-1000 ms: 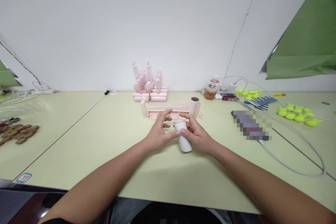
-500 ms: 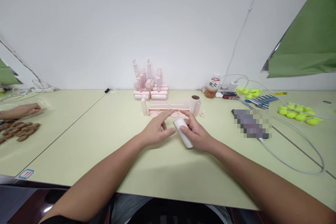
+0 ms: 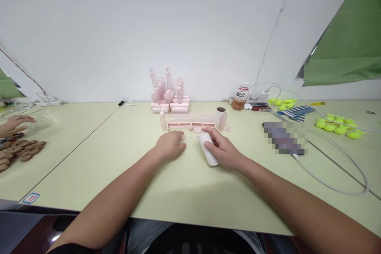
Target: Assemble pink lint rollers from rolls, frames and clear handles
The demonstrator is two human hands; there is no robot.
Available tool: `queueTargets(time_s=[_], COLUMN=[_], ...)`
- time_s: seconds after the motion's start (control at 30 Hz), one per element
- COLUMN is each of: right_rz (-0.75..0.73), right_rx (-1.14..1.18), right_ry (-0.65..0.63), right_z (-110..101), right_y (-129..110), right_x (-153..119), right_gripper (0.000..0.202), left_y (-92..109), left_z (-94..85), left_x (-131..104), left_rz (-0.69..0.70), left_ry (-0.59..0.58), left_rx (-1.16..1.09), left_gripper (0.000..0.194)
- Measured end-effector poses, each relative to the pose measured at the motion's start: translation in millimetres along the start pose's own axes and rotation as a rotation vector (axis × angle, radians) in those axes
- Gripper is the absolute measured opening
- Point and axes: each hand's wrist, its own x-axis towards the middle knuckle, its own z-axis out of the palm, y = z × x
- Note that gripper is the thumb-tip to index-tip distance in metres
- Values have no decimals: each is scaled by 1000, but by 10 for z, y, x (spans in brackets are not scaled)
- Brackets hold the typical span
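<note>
A white paper roll [image 3: 208,150] is in my right hand [image 3: 224,151], fingers wrapped round its far side and thumb on top; it tilts over the table. My left hand [image 3: 170,145] is low over the table, to the left of the roll. Its fingers bend downward and the thumb stands apart; what lies under the fingers is hidden. Just beyond both hands lies an opened pink case [image 3: 179,126] with clear covers. A small pink disc [image 3: 197,129] sits in front of it. Clear-pink handle tubes [image 3: 162,121] stand at each end, a second white roll [image 3: 220,116] upright on the right.
Assembled pink rollers [image 3: 180,107] are stacked against the wall. Rightward are a bottle [image 3: 240,97], a blurred phone [image 3: 282,138] with its cable [image 3: 327,186], and yellow-green pieces [image 3: 339,125]. Far left, another person's hand [image 3: 16,124] is above brown wooden pieces [image 3: 26,149].
My left hand has moved left, away from the roll, and turned palm down. My right hand keeps the roll almost in place. The other person's hand has shifted left.
</note>
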Motion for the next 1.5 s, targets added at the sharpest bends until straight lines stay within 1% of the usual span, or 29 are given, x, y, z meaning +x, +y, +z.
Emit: queueTargets(time_s=[0.07, 0.17, 0.27, 0.33, 0.5, 0.63, 0.77, 0.93, 1.03, 1.1, 1.2, 1.23, 1.3, 1.43, 1.47, 1.5], right_rz=[11, 27, 31, 29, 33, 33, 34, 53, 54, 49, 32, 31, 40, 61, 64, 69], right_rx=[2, 32, 86, 126, 185, 198, 190, 170, 219, 254, 280, 289, 315, 393, 407, 414], right_ry=[12, 14, 6, -1, 1, 3, 22, 66, 94, 108, 149, 160, 175, 197, 207, 219], right_z=[1, 7, 18, 24, 36, 41, 36, 29, 27, 23, 16, 15, 15, 21, 20, 18], right_y=[11, 23, 24, 21, 10, 13, 26, 3, -28, -36, -25, -19, -11, -33, -46, -60], right_x=[6, 11, 14, 15, 14, 14, 19, 30, 41, 51, 69, 75, 84, 90, 90, 90], right_gripper=[44, 42, 40, 38, 35, 35, 31, 29, 28, 29, 33, 36, 42, 49, 48, 47], left_y=[41, 76, 90, 97, 140, 175, 151, 97, 95, 100, 106, 108, 115, 130, 129, 125], left_z=[18, 61, 91, 97, 81, 74, 59, 13, 9, 21, 40, 42, 38, 25, 26, 29], left_x=[-24, -28, -10, -7, -56, -82, -75, -66, -58, -57, -64, -66, -69, -45, -33, -19], left_rz=[26, 18, 40, 55, 91, 95, 81, 53, 72, 86, 114, 129, 142, 70, 51, 36], left_ry=[10, -12, -50, -55, -112, -108, -98, -94, -70, -52, -34, -33, -29, 37, 60, 80], left_rx=[15, 8, -4, 7, 69, 90, 71, -26, -61, -64, -113, -145, -228, -404, -441, -475], left_gripper=[36, 44, 37, 34, 31, 33, 31, 21, 14, 17, 29, 31, 27, 8, 8, 12])
